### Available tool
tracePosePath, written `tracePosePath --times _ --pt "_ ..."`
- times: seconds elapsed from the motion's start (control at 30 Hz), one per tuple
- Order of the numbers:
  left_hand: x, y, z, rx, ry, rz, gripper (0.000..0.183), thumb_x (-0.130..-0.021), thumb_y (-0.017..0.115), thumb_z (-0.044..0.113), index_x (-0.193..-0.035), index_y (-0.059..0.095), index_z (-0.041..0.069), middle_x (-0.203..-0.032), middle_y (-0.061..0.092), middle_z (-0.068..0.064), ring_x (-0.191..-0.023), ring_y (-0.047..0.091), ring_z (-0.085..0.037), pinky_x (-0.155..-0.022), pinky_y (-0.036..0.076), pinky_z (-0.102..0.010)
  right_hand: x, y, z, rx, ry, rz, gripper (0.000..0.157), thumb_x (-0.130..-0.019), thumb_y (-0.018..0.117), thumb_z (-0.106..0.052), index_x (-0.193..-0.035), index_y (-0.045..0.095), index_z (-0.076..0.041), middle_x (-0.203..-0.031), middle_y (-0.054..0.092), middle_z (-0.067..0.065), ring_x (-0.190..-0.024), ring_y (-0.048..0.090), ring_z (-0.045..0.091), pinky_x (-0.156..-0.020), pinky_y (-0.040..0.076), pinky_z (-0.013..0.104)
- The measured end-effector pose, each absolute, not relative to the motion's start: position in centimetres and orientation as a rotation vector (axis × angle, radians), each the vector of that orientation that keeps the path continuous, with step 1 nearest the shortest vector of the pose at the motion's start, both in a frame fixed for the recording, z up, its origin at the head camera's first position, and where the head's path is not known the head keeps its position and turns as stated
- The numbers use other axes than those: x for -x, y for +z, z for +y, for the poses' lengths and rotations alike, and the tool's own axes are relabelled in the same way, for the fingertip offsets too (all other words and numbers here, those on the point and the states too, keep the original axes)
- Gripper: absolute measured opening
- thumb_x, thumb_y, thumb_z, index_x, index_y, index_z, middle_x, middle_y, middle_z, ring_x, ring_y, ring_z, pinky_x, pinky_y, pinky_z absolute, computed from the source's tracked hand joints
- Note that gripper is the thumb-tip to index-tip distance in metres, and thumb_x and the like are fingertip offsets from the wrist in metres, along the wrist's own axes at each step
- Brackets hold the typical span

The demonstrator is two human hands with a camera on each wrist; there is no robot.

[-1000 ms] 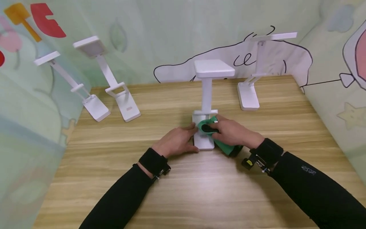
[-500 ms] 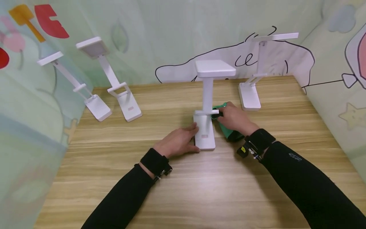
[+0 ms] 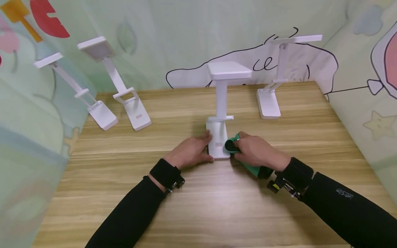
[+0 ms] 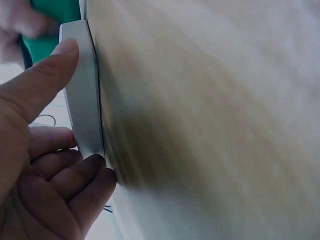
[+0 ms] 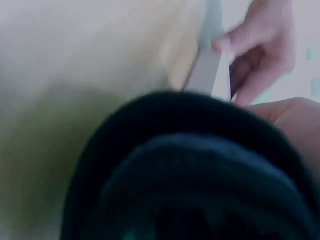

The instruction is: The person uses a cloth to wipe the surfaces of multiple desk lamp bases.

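Green cloth [image 3: 252, 169] sits bunched in the person's right grip [image 3: 252, 150], fingers and thumb wrapped round it, its dark end at the right edge of a white base [image 3: 217, 135], near the front corner. That base belongs to the centre lamp [image 3: 221, 98], which stands upright on the wood-look counter [image 3: 198, 213] with its head raised above. On the opposite side, the left grip [image 3: 189, 150] is spread along the base's edge, thumb at the near corner and fingertips farther back, bracing it rather than wrapping it. From this arrangement, the step in hand looks to be wiping the base, probably along its right side, while the left grip steadies it. Since the right wrist view is blurred and largely filled by a dark curved shape, I cannot tell how firmly the cloth presses. As I judge it, the next move calls for an even stroke along that edge, with matching counter-pressure from the left so that the base does not slide or pivot. Should the stroke run to the back, the hinge bar [image 3: 220, 118] asks for care, because catching it could rock the stem. Well apart at the left stand the outer lamp [image 3: 103, 115] and the inner lamp [image 3: 136, 112]; the back-right lamp [image 3: 268, 105] stands beyond the right grip, and neither grip touches these three.
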State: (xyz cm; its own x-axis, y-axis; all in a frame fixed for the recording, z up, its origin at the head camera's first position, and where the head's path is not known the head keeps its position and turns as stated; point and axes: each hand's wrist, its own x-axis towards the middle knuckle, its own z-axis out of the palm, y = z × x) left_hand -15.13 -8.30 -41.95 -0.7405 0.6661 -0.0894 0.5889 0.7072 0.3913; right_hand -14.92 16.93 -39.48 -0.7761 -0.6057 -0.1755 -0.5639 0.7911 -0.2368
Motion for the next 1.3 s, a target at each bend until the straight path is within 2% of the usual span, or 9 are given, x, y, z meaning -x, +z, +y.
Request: tracePosePath --times 0.2,0.3,0.43,0.6,0.8,0.93,1.03,1.17,1.3 --pt "15.3 -41.7 -8.3 -1.034 0.515 2.685 0.086 -0.086 0.068 0.049 -0.149 0.031 0.003 -0.157 0.027 -0.017 -0.131 0.043 -0.023 -0.104 0.043 -0.036 14.3 -37.9 17.7 1.033 -0.287 2.764 0.012 -0.080 0.066 -0.022 -0.083 0.071 -0.012 -0.075 0.042 0.000 -0.062 0.038 0.015 -0.050 0.031 0.027" --pt "15.4 -41.7 -8.2 -1.032 0.534 2.671 0.085 -0.087 0.068 0.048 -0.149 0.031 0.004 -0.157 0.026 -0.017 -0.131 0.043 -0.022 -0.104 0.043 -0.035 15.5 -38.0 17.7 0.960 -0.403 2.887 0.024 -0.083 0.064 -0.022 -0.099 0.073 -0.005 -0.080 0.043 0.005 -0.063 0.041 0.018 -0.050 0.034 0.029" --pt "15.5 -41.9 -7.9 -1.025 0.537 2.656 0.086 -0.087 0.067 0.049 -0.150 0.030 0.004 -0.157 0.026 -0.016 -0.130 0.044 -0.020 -0.103 0.044 -0.033 17.2 -39.5 16.8 0.908 -0.408 2.998 0.037 -0.088 0.062 -0.020 -0.118 0.065 0.002 -0.089 0.045 0.012 -0.068 0.046 0.022 -0.051 0.041 0.032" --pt "15.5 -41.9 -7.9 -1.008 0.545 2.654 0.087 -0.087 0.067 0.050 -0.151 0.028 0.006 -0.158 0.025 -0.016 -0.129 0.046 -0.021 -0.102 0.045 -0.034 17.4 -40.6 16.0 1.030 -0.325 2.934 0.030 -0.085 0.064 -0.018 -0.109 0.068 -0.001 -0.093 0.050 0.011 -0.076 0.049 0.022 -0.060 0.049 0.036" --pt "15.4 -41.9 -8.3 -1.023 0.580 2.658 0.087 -0.085 0.069 0.048 -0.149 0.031 0.003 -0.156 0.028 -0.018 -0.131 0.044 -0.025 -0.104 0.043 -0.037 15.5 -40.0 17.3 1.187 -0.466 2.655 0.029 -0.078 0.065 -0.014 -0.106 0.074 -0.014 -0.096 0.049 0.001 -0.084 0.049 0.015 -0.074 0.047 0.033" --pt "15.5 -41.9 -8.6 -1.018 0.591 2.667 0.087 -0.084 0.070 0.048 -0.149 0.032 0.004 -0.156 0.028 -0.017 -0.130 0.045 -0.025 -0.102 0.045 -0.038 15.6 -39.1 17.9 1.148 -0.574 2.572 0.021 -0.076 0.064 -0.011 -0.093 0.074 -0.019 -0.089 0.048 -0.001 -0.080 0.046 0.014 -0.068 0.043 0.030" --pt "15.8 -41.9 -8.7 -0.991 0.584 2.675 0.088 -0.084 0.070 0.050 -0.150 0.031 0.005 -0.156 0.028 -0.015 -0.131 0.043 -0.023 -0.103 0.044 -0.036 16.5 -39.1 17.2 1.045 -0.583 2.708 0.024 -0.081 0.063 -0.015 -0.102 0.074 -0.012 -0.090 0.048 0.004 -0.075 0.046 0.018 -0.061 0.042 0.031" --pt "16.3 -41.9 -8.8 -0.951 0.551 2.687 0.089 -0.084 0.069 0.051 -0.150 0.030 0.006 -0.157 0.028 -0.014 -0.133 0.040 -0.022 -0.104 0.042 -0.036 17.8 -40.0 15.6 0.905 -0.449 2.927 0.041 -0.089 0.058 -0.020 -0.125 0.063 -0.001 -0.098 0.050 0.014 -0.077 0.048 0.023 -0.056 0.046 0.035" --pt "16.7 -41.8 -8.9 -0.935 0.534 2.684 0.089 -0.085 0.068 0.052 -0.151 0.028 0.008 -0.157 0.027 -0.014 -0.133 0.041 -0.023 -0.104 0.042 -0.037 18.0 -40.7 14.4 1.024 -0.332 2.951 0.042 -0.086 0.061 -0.015 -0.126 0.063 -0.003 -0.100 0.054 0.016 -0.083 0.049 0.024 -0.064 0.050 0.038"
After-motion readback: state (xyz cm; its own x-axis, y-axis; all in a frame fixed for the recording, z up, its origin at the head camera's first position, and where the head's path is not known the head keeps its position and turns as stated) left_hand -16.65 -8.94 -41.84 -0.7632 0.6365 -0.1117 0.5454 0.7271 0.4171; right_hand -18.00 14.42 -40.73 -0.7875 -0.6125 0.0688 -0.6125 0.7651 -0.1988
